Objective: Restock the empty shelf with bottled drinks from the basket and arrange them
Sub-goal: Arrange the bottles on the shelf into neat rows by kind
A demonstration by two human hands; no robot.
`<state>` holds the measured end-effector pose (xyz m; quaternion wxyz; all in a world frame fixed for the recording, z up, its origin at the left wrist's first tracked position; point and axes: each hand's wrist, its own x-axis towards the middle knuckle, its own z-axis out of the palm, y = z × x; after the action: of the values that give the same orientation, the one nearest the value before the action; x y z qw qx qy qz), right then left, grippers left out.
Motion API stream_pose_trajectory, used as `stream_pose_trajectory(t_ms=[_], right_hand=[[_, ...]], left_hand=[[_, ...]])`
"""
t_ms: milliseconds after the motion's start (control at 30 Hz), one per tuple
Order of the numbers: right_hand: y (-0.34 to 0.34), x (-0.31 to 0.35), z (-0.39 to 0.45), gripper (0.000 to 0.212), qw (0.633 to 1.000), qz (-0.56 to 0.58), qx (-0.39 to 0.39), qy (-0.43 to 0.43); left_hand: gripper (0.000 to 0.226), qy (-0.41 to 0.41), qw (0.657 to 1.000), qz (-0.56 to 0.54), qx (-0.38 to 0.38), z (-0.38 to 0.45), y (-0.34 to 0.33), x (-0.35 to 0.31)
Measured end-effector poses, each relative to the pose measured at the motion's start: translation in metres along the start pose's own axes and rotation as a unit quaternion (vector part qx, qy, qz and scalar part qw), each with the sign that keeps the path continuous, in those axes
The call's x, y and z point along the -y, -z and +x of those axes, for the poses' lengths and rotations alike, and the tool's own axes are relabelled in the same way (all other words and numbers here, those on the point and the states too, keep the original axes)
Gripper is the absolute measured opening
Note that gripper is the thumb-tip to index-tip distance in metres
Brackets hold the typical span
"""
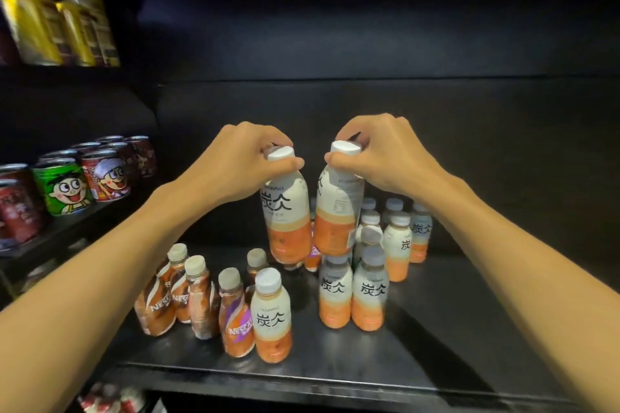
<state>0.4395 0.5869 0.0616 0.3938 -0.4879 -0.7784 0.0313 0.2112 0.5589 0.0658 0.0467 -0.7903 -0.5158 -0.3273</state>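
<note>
My left hand [240, 161] pinches the white cap of a white-and-orange bottle [287, 214] and holds it in the air above the black shelf [436, 329]. My right hand [385, 157] grips the cap of a second white-and-orange bottle [339, 211] right beside it, also lifted. Below them several matching bottles [369, 292] stand grouped at the middle and back right of the shelf. One more such bottle [271, 315] stands at the front, next to several brown Nescafe bottles [198, 298] on the left.
Red and green cartoon cans [67, 184] fill the neighbouring shelf on the left. Yellow packages [57, 30] sit on the upper left shelf. Red-and-white items [107, 399] show below the shelf's front edge. The shelf's right part is bare dark metal.
</note>
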Motion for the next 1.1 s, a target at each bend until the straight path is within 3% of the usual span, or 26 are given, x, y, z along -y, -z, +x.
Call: stream_pose_trajectory(t_ms=[333,533,767,1100], right_hand=[[0.095,-0.058,-0.096,0.028,0.997,-0.046,0.0,-0.055],[0.124,-0.1,-0.137,0.031,0.992,-0.054,0.012,-0.115],[0.108,-0.156,-0.149,0.029,0.979,-0.087,0.027,-0.182],[0.049,-0.224,-0.126,0.031,0.964,-0.083,0.092,-0.234]], left_hand=[[0.026,0.001,0.998,-0.061,0.022,-0.022,-0.048,-0.132],[0.023,0.035,0.993,-0.1,0.049,-0.018,-0.097,-0.176],[0.024,0.032,0.992,-0.058,0.109,0.002,-0.163,-0.183],[0.035,0.031,0.979,-0.041,0.198,0.041,-0.241,-0.134]])
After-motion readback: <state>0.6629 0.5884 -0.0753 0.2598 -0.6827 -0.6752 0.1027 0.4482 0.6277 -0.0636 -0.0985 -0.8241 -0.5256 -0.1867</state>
